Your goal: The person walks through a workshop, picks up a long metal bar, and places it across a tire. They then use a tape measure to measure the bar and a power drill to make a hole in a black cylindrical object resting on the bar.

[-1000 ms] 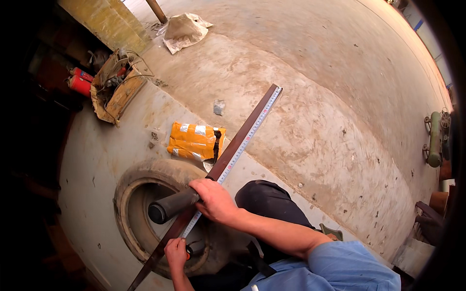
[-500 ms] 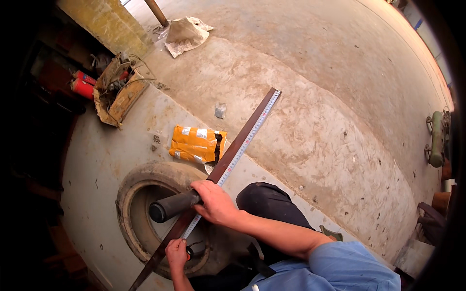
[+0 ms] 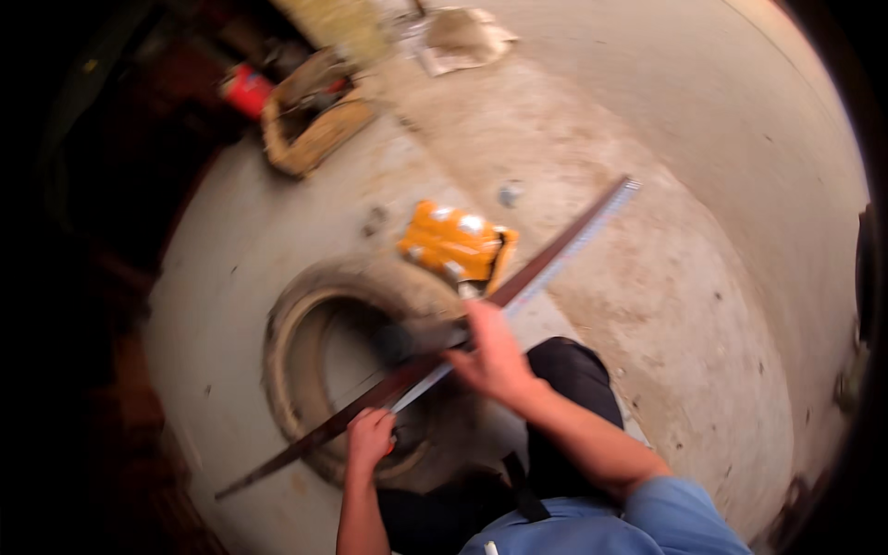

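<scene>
The concrete floor underlies everything, and a worn, dusty tyre lies on its side there, left of the person's knee. A long dark-brown bar slants across the tyre, low at the left and reaching over the floor at the upper right; whether it touches the rubber cannot be told. An orange parcel patched with silver tape sits just beyond the tyre, near the bar. A dark cylinder, blurred, juts out beside the right hand, which is clasped over the bar, thumb set apart from the fingers. The left hand is closed, apparently pinching the tape measure where the blade leaves its mostly hidden case; the blade follows the bar's near edge to the far end.

Much hangs on that far end: no hand is near it, so a jolt or hard pull could unhook the blade and make it spring back. A loosened right hand might let blade and edge drift apart, skewing any reading, and the bar could roll or tip over the tyre's curved wall.
</scene>
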A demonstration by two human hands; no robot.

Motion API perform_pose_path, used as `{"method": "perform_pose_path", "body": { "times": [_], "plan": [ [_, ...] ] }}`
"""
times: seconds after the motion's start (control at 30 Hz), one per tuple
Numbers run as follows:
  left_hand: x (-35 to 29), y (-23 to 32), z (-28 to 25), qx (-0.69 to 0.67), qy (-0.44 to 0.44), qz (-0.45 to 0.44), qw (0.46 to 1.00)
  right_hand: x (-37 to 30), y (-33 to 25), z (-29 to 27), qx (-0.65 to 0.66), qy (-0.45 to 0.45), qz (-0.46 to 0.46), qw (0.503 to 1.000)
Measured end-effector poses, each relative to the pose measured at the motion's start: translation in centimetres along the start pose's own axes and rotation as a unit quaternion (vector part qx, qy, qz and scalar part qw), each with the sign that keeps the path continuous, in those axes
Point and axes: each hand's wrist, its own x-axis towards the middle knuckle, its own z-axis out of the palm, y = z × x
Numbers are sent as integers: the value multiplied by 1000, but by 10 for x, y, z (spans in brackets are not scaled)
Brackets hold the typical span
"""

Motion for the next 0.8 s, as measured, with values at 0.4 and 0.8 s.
{"method": "perform_pose_path", "body": {
  "times": [0.4,0.8],
  "plan": [
    [-10,-19,-1,61,-14,0,998,-52,41,-62,123,-195,93,969],
    [-1,-19,6,106,-4,73,992,-43,63,-64,123,-85,148,978]
  ]
}}
